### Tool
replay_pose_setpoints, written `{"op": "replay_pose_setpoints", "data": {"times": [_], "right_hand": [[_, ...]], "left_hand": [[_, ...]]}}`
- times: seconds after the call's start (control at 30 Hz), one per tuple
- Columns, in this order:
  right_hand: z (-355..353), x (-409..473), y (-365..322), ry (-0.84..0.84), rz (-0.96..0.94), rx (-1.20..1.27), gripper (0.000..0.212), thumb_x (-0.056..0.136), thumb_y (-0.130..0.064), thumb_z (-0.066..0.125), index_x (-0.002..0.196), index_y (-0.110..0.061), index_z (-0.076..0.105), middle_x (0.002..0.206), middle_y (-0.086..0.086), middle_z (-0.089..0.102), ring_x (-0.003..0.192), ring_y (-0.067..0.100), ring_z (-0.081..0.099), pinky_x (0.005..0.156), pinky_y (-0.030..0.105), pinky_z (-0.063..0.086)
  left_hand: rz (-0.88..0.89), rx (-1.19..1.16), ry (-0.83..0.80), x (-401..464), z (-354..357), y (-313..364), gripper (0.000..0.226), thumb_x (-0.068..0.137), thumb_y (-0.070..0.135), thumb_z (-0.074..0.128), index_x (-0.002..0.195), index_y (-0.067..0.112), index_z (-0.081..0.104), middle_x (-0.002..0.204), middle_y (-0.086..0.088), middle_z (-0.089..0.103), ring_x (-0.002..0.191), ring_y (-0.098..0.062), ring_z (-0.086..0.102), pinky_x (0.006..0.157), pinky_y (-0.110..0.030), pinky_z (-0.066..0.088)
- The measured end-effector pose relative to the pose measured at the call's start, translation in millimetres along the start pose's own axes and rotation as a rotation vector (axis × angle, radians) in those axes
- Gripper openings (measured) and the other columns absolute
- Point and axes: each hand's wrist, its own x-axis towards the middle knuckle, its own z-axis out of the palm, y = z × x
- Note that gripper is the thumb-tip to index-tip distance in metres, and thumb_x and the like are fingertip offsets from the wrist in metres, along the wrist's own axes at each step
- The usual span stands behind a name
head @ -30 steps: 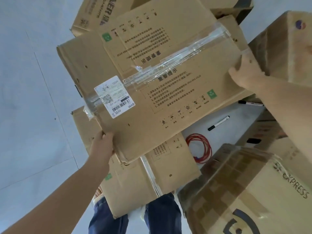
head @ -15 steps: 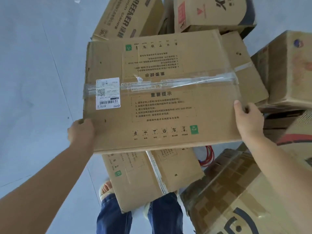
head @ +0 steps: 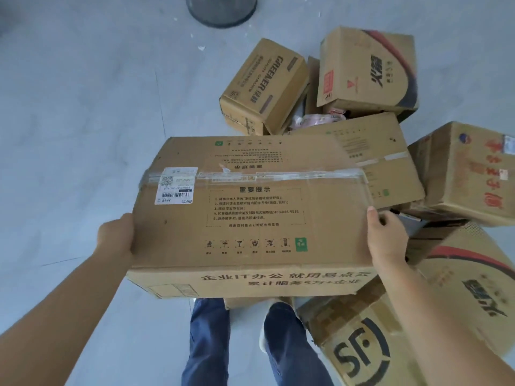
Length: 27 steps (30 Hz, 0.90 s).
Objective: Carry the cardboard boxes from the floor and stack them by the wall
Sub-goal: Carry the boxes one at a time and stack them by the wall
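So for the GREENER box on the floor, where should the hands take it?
GREENER box lies tilted, one long printed face up. Likely best: hands on its two short ends, coming from above and the open floor on its left; other boxes crowd its right side.

**Bare arms, blue jeans**

Both forearms bare, no sleeves showing. Left hand [head: 115, 238] and right hand [head: 386, 238] carry no gloves, rings or watch. Near the bottom edge: dark blue jeans [head: 206, 344], plus a pale shoe [head: 263, 334].
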Motion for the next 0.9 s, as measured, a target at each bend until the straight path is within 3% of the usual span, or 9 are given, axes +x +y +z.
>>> {"op": "replay_pose_setpoints", "data": {"times": [0.1, 0.23, 0.37, 0.43, 0.57, 0.7, 0.8, 0.9], "right_hand": [[-29.2, -41.8, -31.8, -0.065, -0.06, -0.049, 0.04, 0.1, -0.038, 0.042, 0.066, -0.015, 0.044, 0.065, 0.001, 0.047, 0.064, 0.022, 0.043, 0.051, 0.032, 0.027], [-56.9, -91.6, -71.9, -0.17, -0.181, -0.063, 0.034, 0.099, -0.038, 0.041, 0.08, -0.013, 0.052, 0.071, -0.005, 0.049, 0.068, 0.02, 0.044, 0.064, 0.034, 0.032], [-58.1, -136.3, -103.6, -0.242, -0.344, -0.045, 0.04, 0.098, -0.035, 0.041, 0.073, -0.006, 0.05, 0.066, 0.004, 0.049, 0.062, 0.021, 0.045, 0.058, 0.034, 0.032], [-53.8, -161.3, -120.1, -0.279, -0.39, -0.039, 0.042, 0.098, -0.036, 0.041, 0.065, -0.01, 0.042, 0.063, 0.006, 0.045, 0.06, 0.023, 0.043, 0.057, 0.034, 0.03], [-31.7, -217.2, -153.1, -0.32, -0.49, -0.058, 0.04, 0.098, -0.039, 0.042, 0.06, -0.025, 0.038, 0.059, 0.0, 0.043, 0.055, 0.019, 0.042, 0.052, 0.029, 0.025], [9.0, -284.1, -187.2, -0.384, -0.553, -0.061, 0.034, 0.097, -0.039, 0.042, 0.073, -0.018, 0.052, 0.068, 0.004, 0.053, 0.064, 0.023, 0.049, 0.062, 0.034, 0.037], [48.5, -343.4, -209.4, -0.415, -0.622, -0.078, 0.04, 0.098, -0.037, 0.04, 0.066, -0.015, 0.044, 0.058, 0.004, 0.043, 0.054, 0.023, 0.041, 0.054, 0.03, 0.03], [91.2, -410.9, -231.5, -0.446, -0.684, -0.104, 0.04, 0.098, -0.033, 0.038, 0.065, -0.01, 0.039, 0.058, 0.007, 0.039, 0.054, 0.024, 0.037, 0.055, 0.031, 0.027]], "left_hand": [[-0.065, -0.133, 0.028, -44.2, -73.1, -19.2, 0.02, 0.087, 0.02, 0.045, 0.069, 0.013, 0.038, 0.07, -0.003, 0.03, 0.064, -0.021, 0.029, 0.056, -0.03, 0.022], [-0.111, -0.287, 0.072, -97.0, -159.3, -59.8, 0.019, 0.085, 0.017, 0.045, 0.066, 0.016, 0.043, 0.07, -0.002, 0.033, 0.061, -0.019, 0.029, 0.057, -0.03, 0.022], [-0.19, -0.483, 0.161, -126.5, -222.9, -111.1, 0.022, 0.085, 0.013, 0.046, 0.063, 0.018, 0.048, 0.067, 0.0, 0.038, 0.06, -0.019, 0.03, 0.056, -0.03, 0.022], [-0.21, -0.557, 0.205, -137.9, -250.9, -133.7, 0.023, 0.086, 0.014, 0.047, 0.063, 0.019, 0.05, 0.065, 0.001, 0.041, 0.058, -0.018, 0.031, 0.054, -0.029, 0.022], [-0.256, -0.699, 0.275, -138.6, -309.7, -182.4, 0.022, 0.082, 0.014, 0.049, 0.061, 0.02, 0.053, 0.063, 0.0, 0.042, 0.056, -0.019, 0.033, 0.053, -0.03, 0.022], [-0.311, -0.832, 0.313, -119.1, -372.8, -232.0, 0.021, 0.079, 0.016, 0.049, 0.061, 0.022, 0.058, 0.065, 0.0, 0.046, 0.06, -0.021, 0.036, 0.056, -0.031, 0.024], [-0.352, -0.913, 0.341, -96.6, -426.4, -269.2, 0.02, 0.079, 0.016, 0.051, 0.06, 0.02, 0.053, 0.065, 0.0, 0.043, 0.059, -0.02, 0.034, 0.055, -0.031, 0.022], [-0.382, -0.992, 0.388, -80.7, -480.9, -309.8, 0.02, 0.08, 0.017, 0.052, 0.06, 0.018, 0.049, 0.067, -0.002, 0.042, 0.062, -0.02, 0.033, 0.056, -0.032, 0.021]]}}
